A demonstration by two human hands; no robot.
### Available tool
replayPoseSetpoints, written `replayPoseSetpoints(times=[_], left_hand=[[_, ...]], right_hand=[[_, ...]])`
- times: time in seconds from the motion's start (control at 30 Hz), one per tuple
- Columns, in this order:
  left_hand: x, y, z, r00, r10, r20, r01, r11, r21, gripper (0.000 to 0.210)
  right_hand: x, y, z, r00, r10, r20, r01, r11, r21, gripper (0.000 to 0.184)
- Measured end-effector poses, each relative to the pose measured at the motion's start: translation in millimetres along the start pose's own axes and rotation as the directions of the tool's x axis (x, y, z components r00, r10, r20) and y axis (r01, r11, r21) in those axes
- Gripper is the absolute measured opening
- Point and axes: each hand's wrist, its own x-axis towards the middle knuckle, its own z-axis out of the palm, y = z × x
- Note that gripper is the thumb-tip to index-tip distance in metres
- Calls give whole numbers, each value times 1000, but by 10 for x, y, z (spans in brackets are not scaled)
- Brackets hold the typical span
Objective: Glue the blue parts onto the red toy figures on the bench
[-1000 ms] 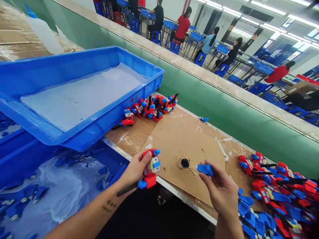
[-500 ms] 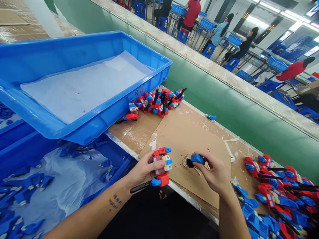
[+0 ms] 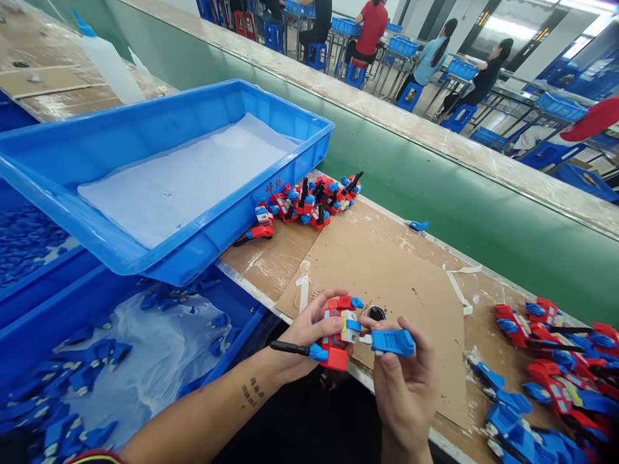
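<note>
My left hand (image 3: 302, 338) is closed around a red toy robot torso (image 3: 336, 338) with blue fists, a grey and yellow middle and a long black piece sticking out to the left. Between the fingers of my right hand (image 3: 409, 390) is a blue toy leg (image 3: 394, 341). The leg's pale peg end points at the torso's lower side and seems to meet it; whether it is inserted I cannot tell. Just behind both hands, a small round pot with dark contents (image 3: 376, 314) stands on the cardboard sheet (image 3: 387, 258).
At the left, a big blue tray (image 3: 285, 158) lined with a white sheet sits above a bin of blue legs (image 3: 91, 361). Torsos (image 3: 309, 203) lie piled beside the tray. More red-and-blue figures (image 3: 556, 386) cover the right side. A white bottle (image 3: 109, 64) stands behind; people sit beyond the green belt (image 3: 387, 161).
My right hand has moved left and forward from beside the pot, turning the blue leg toward the torso. My left hand has shifted slightly right with the torso. The view has also shifted.
</note>
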Motion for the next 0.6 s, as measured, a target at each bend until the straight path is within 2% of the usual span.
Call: replayPoseSetpoints(times=[0.17,0.27,0.33,0.4,0.53,0.6], left_hand=[[-44,-10,86,998,31,-60,-28,998,47,58],[-96,-4,133,989,127,-78,-108,971,213,53],[-128,-44,161,973,219,-72,-180,916,360,54],[-138,-147,182,957,275,-87,-211,875,436,56],[-50,-442,182,945,248,-211,-180,938,297,60],[24,-527,176,932,255,-259,-188,948,257,65]], right_hand=[[16,-70,-95,989,-112,93,128,972,-198,38],[-7,-112,-136,967,-200,159,240,924,-298,44],[-58,-82,-153,958,-250,144,283,911,-300,44],[-107,11,-184,951,-292,103,309,917,-251,42],[-97,268,-371,972,-235,-7,224,937,-269,38],[-51,344,-514,970,-243,-18,224,919,-325,46]])
